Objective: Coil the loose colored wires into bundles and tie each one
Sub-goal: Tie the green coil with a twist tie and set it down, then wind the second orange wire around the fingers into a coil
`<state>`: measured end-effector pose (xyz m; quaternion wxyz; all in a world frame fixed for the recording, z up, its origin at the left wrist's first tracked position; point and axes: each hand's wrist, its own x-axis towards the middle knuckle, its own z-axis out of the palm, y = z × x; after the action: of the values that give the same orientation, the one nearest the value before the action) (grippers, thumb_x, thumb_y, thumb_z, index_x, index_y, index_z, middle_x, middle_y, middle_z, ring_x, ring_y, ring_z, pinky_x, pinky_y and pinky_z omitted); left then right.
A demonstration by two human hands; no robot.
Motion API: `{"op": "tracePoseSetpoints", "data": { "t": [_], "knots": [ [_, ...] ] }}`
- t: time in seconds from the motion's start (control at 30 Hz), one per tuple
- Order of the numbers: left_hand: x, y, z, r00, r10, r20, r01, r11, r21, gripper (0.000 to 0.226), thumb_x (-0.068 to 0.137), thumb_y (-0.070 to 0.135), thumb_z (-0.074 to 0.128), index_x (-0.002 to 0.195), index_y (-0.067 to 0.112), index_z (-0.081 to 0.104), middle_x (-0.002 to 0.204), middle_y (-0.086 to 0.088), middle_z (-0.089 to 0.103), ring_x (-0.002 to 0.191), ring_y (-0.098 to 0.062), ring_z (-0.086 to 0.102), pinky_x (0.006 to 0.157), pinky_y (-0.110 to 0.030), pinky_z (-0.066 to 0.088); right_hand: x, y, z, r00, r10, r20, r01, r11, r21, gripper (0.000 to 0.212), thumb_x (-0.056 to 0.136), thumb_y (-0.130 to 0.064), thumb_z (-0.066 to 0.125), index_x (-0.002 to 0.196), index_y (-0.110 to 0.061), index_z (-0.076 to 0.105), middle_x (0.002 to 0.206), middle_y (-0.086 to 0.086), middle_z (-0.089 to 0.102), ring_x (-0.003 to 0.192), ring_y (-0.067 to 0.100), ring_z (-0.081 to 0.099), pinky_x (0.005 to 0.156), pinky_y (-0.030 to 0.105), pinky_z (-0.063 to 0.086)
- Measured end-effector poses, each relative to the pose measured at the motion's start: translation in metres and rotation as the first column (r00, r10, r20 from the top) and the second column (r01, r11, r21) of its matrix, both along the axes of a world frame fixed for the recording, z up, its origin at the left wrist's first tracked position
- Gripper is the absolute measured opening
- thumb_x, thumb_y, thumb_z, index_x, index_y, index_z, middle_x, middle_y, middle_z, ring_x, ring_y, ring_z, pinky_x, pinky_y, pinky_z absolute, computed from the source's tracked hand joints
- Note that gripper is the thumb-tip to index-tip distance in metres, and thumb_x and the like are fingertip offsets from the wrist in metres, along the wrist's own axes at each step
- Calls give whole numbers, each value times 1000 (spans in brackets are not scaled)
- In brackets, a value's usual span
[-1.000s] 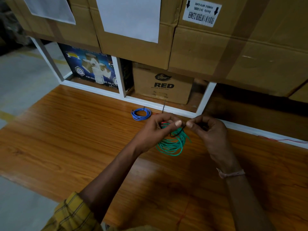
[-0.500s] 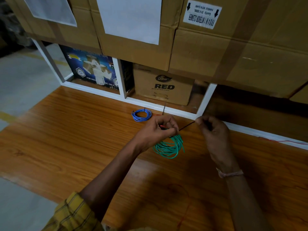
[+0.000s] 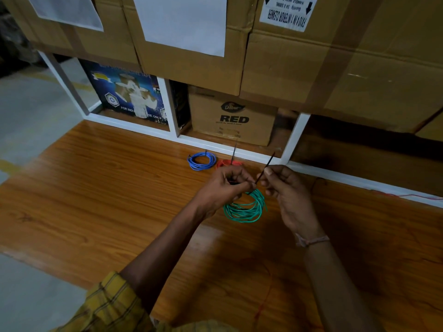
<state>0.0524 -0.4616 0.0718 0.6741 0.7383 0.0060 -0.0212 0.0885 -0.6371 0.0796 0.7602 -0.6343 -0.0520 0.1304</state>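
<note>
head view: left hand (image 3: pixel 227 185) curled tight around the top of the green wire coil (image 3: pixel 245 208), fingers closed on the strands, rest of the coil hanging below and just right of the knuckles, down toward the wooden surface (image 3: pixel 96 200); can't tell whether the bottom loops touch the wood. right hand (image 3: pixel 285 190) just beside the left one, nearly touching, thumb and forefinger pinching a thin black tie (image 3: pixel 265 168), other fingers loosely curled under. tie running up and away from the pinch, tilted to the right, free tip sticking out past the fingertips; lower end disappearing between the two hands at the top of the green coil. can't tell how it wraps around the strands, hidden by fingers.

beyond the left hand: blue wire coil (image 3: pixel 201 161) flat on the wood, with a small dark tie poking up at its far edge. right next to that, directly beyond the left knuckles, red wire coil (image 3: pixel 226 163), partly hidden behind the hand, another thin black strip standing up from it.

far off to the right of the right hand: loose red wire (image 3: pixel 407 195) lying along the white frame (image 3: pixel 239 152). thread band (image 3: pixel 311 240) on the right wrist. cardboard boxes (image 3: pixel 335 68) stacked beyond both hands.
</note>
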Motion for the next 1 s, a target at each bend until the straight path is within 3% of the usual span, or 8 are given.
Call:
{"op": "tracePoseSetpoints", "data": {
  "t": [0.3,0.4,0.5,0.63,0.73,0.83,0.9,1.0],
  "knots": [
    [10,-16,-26,998,60,20,-61,996,68,25,92,-8,71,77,8,60,64,3,54,54,4,47,56,-13,38,28,11,-20,925,-167,-341,181,984,8,23,101,1,52,86,-10,65,53,-9,63,47,-1,55,44,11,37],
    [12,-20,-35,998,38,56,-43,995,94,18,91,-9,70,80,2,62,67,-3,53,59,-2,47,60,-18,38,40,11,-29,875,-175,-451,216,976,41,24,103,2,47,87,-7,63,50,-6,61,39,-1,52,41,10,38],
    [15,-24,-41,998,38,52,-43,994,102,13,92,-7,71,83,-7,63,71,-8,56,64,-7,50,62,-22,40,46,13,-36,841,-176,-511,240,969,62,23,103,2,47,86,-5,61,64,3,56,37,0,49,40,10,37],
    [20,-21,-49,996,38,-85,-41,999,-31,20,99,5,72,101,-14,65,62,1,55,53,-6,47,50,-17,38,48,2,-50,889,-209,-409,249,967,46,20,101,-1,55,86,-7,65,65,1,64,61,10,55,51,13,47],
    [26,-18,-54,994,3,-111,-19,989,-146,9,101,5,68,102,-4,66,60,6,60,55,-9,49,51,-20,40,41,-12,-60,936,-158,-313,144,987,-67,11,98,-18,67,96,-9,74,88,4,77,82,16,69,74,27,53],
    [38,-19,-61,991,31,-131,-47,992,-119,15,98,7,73,109,-3,68,68,6,69,60,-7,58,58,-21,48,19,-20,-70,974,-108,-200,77,985,-158,33,90,-34,76,114,-12,71,109,3,74,98,14,68,80,28,52],
    [46,-21,-66,989,39,-140,-52,995,-84,23,95,12,78,112,-1,68,77,1,74,67,-9,66,64,-23,53,8,-24,-77,993,-54,-103,27,969,-246,49,88,-27,79,132,-20,58,122,-4,66,106,8,65,81,22,54],
    [59,-28,-69,991,34,-130,-38,999,-22,26,94,14,80,111,1,66,89,-11,74,77,-14,70,69,-26,56,12,-26,-96,996,-91,16,91,930,-357,48,89,-20,79,127,-33,53,125,-8,61,111,9,64,82,28,57]
  ]
}}
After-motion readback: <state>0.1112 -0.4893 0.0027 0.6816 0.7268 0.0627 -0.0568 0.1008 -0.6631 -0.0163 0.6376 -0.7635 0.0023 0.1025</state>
